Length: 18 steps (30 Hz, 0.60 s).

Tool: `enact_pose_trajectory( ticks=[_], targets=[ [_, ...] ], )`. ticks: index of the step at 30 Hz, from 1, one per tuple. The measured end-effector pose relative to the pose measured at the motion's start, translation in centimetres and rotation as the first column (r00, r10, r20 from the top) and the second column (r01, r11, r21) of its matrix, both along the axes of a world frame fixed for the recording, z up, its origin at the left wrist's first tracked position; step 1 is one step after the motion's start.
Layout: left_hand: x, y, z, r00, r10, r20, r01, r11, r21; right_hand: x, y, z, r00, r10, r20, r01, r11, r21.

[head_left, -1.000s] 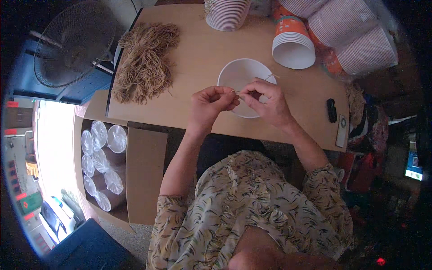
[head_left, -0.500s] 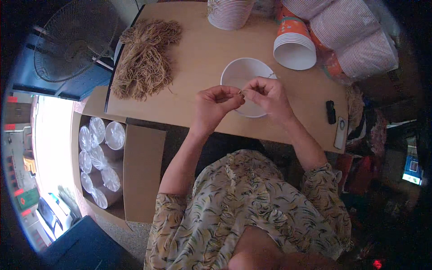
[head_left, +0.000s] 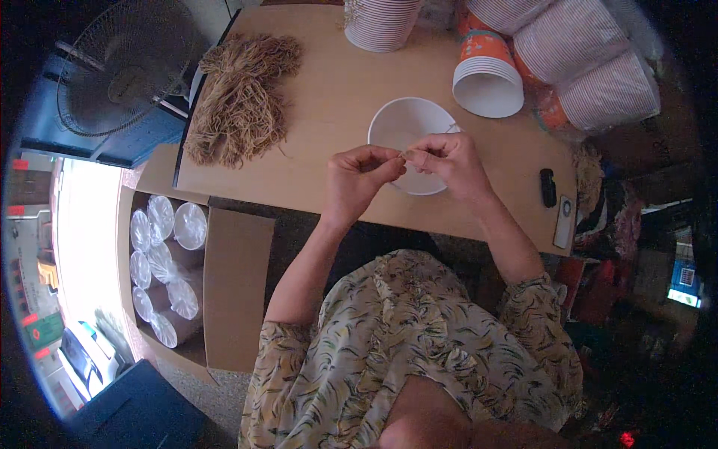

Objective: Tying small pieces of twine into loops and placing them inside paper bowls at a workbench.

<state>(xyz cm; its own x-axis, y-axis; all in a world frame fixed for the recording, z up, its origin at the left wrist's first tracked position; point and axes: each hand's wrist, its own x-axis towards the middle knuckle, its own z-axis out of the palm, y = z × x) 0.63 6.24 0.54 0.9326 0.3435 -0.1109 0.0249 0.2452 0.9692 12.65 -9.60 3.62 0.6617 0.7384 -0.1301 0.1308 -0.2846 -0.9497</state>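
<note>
Both hands meet over a white paper tub (head_left: 390, 121) on the table. My left hand (head_left: 353, 181) is pinched, thumb against fingers, at the near left of the tub. Fingertip to fingertip with it, my right hand (head_left: 455, 168) is pinched too. A thin strand of string (head_left: 452, 128) shows behind the right hand, against the tub's rim. Its part between the fingertips is tiny and mostly hidden by the fingers. To the left lies a loose heap of brown string (head_left: 243, 101).
Nested white tubs (head_left: 381, 22) stand at the back; orange-and-white ones (head_left: 488, 82) lie at right beside bagged stacks (head_left: 576, 45). A black object (head_left: 549, 187) rests near the right edge. Left of the table are an open carton (head_left: 239, 288) of wrapped tubs and a fan (head_left: 123, 82).
My right hand has turned slightly and its fingers have shifted a little; the strand behind it looks different. My left hand stays nearly in place, still pinched.
</note>
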Motion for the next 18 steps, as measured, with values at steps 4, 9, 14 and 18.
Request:
enact_pose_trajectory(
  ticks=[4, 9, 14, 18],
  targets=[
    [0.0, 0.0, 0.2, 1.0, 0.009, 0.004, -0.008, 0.995, -0.095, 0.4, -0.3, 0.6, 0.999, 0.023, 0.025, -0.023, 1.0, -0.018],
    [0.0, 0.4, -0.8, 0.995, -0.057, 0.078, 0.059, 0.998, -0.029, 0.4, 0.1, 0.8, 0.997, 0.021, 0.076, -0.02, 1.0, -0.017],
    [0.0, 0.3, -0.4, 0.995, -0.092, 0.049, 0.094, 0.995, -0.04, 0.4, 0.5, 0.8, 0.98, 0.143, -0.138, -0.136, 0.989, 0.06],
    [-0.2, 0.2, -0.4, 0.996, -0.079, 0.043, 0.081, 0.996, -0.028, 0.5, 0.2, 0.9, 0.967, 0.176, -0.184, -0.176, 0.984, 0.017]
  ],
)
